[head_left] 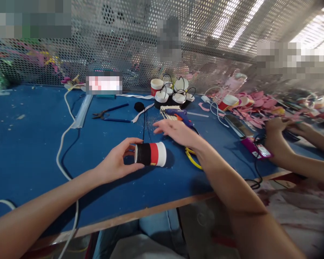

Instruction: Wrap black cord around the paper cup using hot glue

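My left hand [117, 161] is wrapped around a paper cup [154, 154] lying on its side just over the blue table. Black yarn or cord seems to cover one end of the cup, followed by a red band and a white end. A black strand runs from the cup to a small ball of black yarn [139, 106]. With fingers stretched out, my right hand [178, 132] hovers right of the strand and holds nothing visible. Just beyond it lies a blue and orange glue gun [185, 118], partly hidden by the hand. Yellow scissor-like handles [192, 159] show beneath my right forearm.
Pliers [110, 113] with blue handles lie at left, near a white cable [61, 147]. Several cups with black loops [175, 91] stand by the perforated metal screen [135, 46]. On the right, another person's hands [279, 131] work beside pink pieces [259, 104] and a purple box [256, 148].
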`<state>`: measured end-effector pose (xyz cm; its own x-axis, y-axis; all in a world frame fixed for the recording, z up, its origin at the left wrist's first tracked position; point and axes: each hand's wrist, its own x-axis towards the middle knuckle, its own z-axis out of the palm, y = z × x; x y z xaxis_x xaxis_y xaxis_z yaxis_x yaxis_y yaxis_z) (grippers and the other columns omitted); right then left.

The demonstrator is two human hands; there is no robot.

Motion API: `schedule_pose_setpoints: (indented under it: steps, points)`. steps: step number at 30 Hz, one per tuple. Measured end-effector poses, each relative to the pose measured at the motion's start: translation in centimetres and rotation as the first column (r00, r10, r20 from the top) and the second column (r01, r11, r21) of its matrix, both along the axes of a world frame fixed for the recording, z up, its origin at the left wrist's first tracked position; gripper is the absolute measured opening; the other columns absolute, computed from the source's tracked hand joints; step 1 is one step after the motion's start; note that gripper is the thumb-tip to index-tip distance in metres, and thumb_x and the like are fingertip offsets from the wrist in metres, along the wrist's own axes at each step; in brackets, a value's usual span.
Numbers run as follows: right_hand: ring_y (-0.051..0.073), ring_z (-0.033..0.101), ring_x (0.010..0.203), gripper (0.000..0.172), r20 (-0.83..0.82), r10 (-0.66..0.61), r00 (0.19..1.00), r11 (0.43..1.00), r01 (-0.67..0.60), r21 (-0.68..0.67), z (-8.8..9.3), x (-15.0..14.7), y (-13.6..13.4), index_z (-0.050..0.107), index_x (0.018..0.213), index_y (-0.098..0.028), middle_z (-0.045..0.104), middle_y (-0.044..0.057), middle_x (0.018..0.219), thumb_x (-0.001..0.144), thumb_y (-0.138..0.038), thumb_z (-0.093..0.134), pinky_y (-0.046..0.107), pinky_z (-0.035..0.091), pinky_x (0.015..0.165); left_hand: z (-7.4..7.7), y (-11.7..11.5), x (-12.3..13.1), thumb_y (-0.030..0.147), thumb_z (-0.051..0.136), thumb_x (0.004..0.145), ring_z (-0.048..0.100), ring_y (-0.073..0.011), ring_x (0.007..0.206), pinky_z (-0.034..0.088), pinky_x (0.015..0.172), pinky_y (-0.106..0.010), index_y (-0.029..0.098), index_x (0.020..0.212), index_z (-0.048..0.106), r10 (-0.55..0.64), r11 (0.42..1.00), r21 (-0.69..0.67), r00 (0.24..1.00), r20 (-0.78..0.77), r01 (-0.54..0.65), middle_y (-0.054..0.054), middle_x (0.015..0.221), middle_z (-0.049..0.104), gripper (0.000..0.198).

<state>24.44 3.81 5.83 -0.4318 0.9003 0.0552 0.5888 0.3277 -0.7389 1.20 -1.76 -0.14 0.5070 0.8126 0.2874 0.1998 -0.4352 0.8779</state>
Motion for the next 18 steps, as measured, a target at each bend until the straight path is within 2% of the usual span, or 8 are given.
schedule_pose_setpoints:
  steps: [3, 7, 9, 11, 13, 15, 16, 18]
  points:
    - [0.018, 0.059, 0.096, 0.055, -0.155, 0.153, 0.976, 0.966, -0.181, -0.184, -0.6, -3.3, -1.0, 0.061, 0.105, -0.013, 0.066, 0.012, 0.104, 0.091, -0.053, 0.026, 0.032, 0.046, 0.079, 0.1, -0.1, -0.1, 0.025, 0.067, 0.074, 0.055, -0.0214, 0.106, 0.052, 0.087, -0.037, 0.026, 0.128, 0.04, -0.053, 0.994, 0.093, 0.997, -0.056, 0.058, -0.01, 0.122, 0.049, 0.06]
    - [0.016, 0.061, 0.09, 0.058, -0.099, 0.204, 0.974, 0.971, -0.214, -0.105, -0.6, -4.6, -0.5, 0.063, 0.101, -0.012, 0.067, 0.011, 0.1, 0.09, -0.056, 0.026, 0.029, 0.045, 0.079, 0.5, 0.0, -0.1, 0.026, 0.066, 0.075, 0.052, -0.0237, 0.11, 0.053, 0.087, -0.036, 0.025, 0.124, 0.047, -0.089, 0.983, 0.147, 0.986, -0.138, 0.109, -0.01, 0.117, 0.05, 0.053]
    - [0.015, 0.062, 0.079, 0.053, -0.002, 0.106, 0.994, 0.994, -0.106, 0.038, -0.1, -3.4, 0.4, 0.064, 0.094, -0.013, 0.068, 0.009, 0.09, 0.09, -0.055, 0.031, 0.029, 0.045, 0.074, 0.6, 0.0, -0.1, 0.026, 0.065, 0.076, 0.054, -0.0221, 0.106, 0.054, 0.085, -0.035, 0.023, 0.122, 0.048, -0.073, 0.987, 0.131, 0.989, -0.129, 0.09, -0.01, 0.116, 0.05, 0.05]
    - [0.015, 0.061, 0.07, 0.046, 0.073, -0.12, 0.99, 0.972, 0.102, 0.213, 0.6, -1.2, 1.6, 0.063, 0.09, -0.014, 0.067, 0.007, 0.082, 0.09, -0.05, 0.035, 0.028, 0.044, 0.068, 0.6, 0.1, -0.1, 0.026, 0.065, 0.076, 0.055, -0.0211, 0.104, 0.054, 0.084, -0.035, 0.023, 0.122, 0.047, -0.046, 0.992, 0.11, 0.993, -0.105, 0.057, -0.01, 0.116, 0.05, 0.049]
    - [0.017, 0.06, 0.072, 0.037, 0.16, -0.406, 0.9, 0.863, 0.32, 0.392, 1.0, 1.5, 2.8, 0.063, 0.091, -0.014, 0.067, 0.008, 0.081, 0.088, -0.043, 0.04, 0.029, 0.043, 0.067, 0.4, 0.3, -0.1, 0.025, 0.065, 0.076, 0.055, -0.0204, 0.104, 0.053, 0.086, -0.037, 0.024, 0.122, 0.047, -0.014, 0.996, 0.088, 0.996, -0.087, 0.022, -0.008, 0.117, 0.05, 0.049]
    - [0.022, 0.06, 0.084, 0.027, 0.289, -0.626, 0.725, 0.743, 0.44, 0.505, 0.7, 4.1, 3.9, 0.064, 0.094, -0.012, 0.066, 0.011, 0.09, 0.084, -0.029, 0.045, 0.031, 0.042, 0.074, 0.0, 0.4, -0.2, 0.024, 0.066, 0.075, 0.056, -0.02, 0.104, 0.052, 0.089, -0.039, 0.025, 0.122, 0.046, 0.017, 0.998, 0.067, 0.997, -0.081, -0.011, -0.007, 0.118, 0.05, 0.051]
    - [0.023, 0.059, 0.086, 0.027, 0.387, -0.638, 0.666, 0.757, 0.448, 0.476, 0.4, 5.1, 4.3, 0.063, 0.097, -0.011, 0.066, 0.012, 0.092, 0.082, -0.025, 0.046, 0.032, 0.041, 0.074, -0.1, 0.5, -0.2, 0.024, 0.066, 0.074, 0.056, -0.0199, 0.104, 0.051, 0.09, -0.04, 0.025, 0.122, 0.046, 0.035, 0.998, 0.059, 0.996, -0.082, -0.03, -0.007, 0.118, 0.049, 0.052]
    - [0.025, 0.06, 0.082, 0.025, 0.464, -0.593, 0.659, 0.802, 0.427, 0.418, -0.6, 6.5, 5.0, 0.066, 0.091, -0.008, 0.066, 0.014, 0.084, 0.075, -0.022, 0.053, 0.032, 0.042, 0.072, -0.4, 0.7, -0.2, 0.023, 0.066, 0.074, 0.056, -0.02, 0.105, 0.05, 0.092, -0.041, 0.024, 0.122, 0.045, 0.066, 0.997, 0.055, 0.993, -0.093, -0.062, -0.006, 0.119, 0.049, 0.052]
